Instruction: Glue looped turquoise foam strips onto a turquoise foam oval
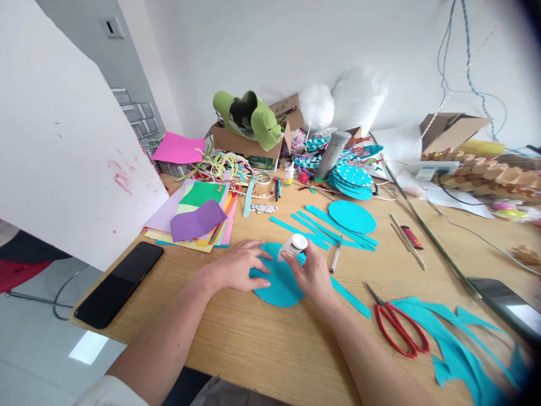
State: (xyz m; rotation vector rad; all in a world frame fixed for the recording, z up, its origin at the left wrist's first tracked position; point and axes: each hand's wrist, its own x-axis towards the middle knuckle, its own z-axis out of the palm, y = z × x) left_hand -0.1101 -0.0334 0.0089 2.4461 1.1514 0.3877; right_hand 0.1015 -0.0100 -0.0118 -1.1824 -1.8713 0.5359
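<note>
On the wooden table in front of me lies a blue paper circle. Spread over its left side, my left hand rests flat with fingers apart. My right hand grips a white glue bottle, tilted over the circle with its base facing up; its tip is hidden. Behind the bottle are several blue paper strips and a second blue circle. A pen lies just right of my right hand, and another blue strip runs out beside that wrist.
Red-handled scissors and blue paper scraps lie at right. A black phone sits on the left edge near stacked coloured paper. At the back stand a metal flask and a cardboard box. A long stick crosses the right side.
</note>
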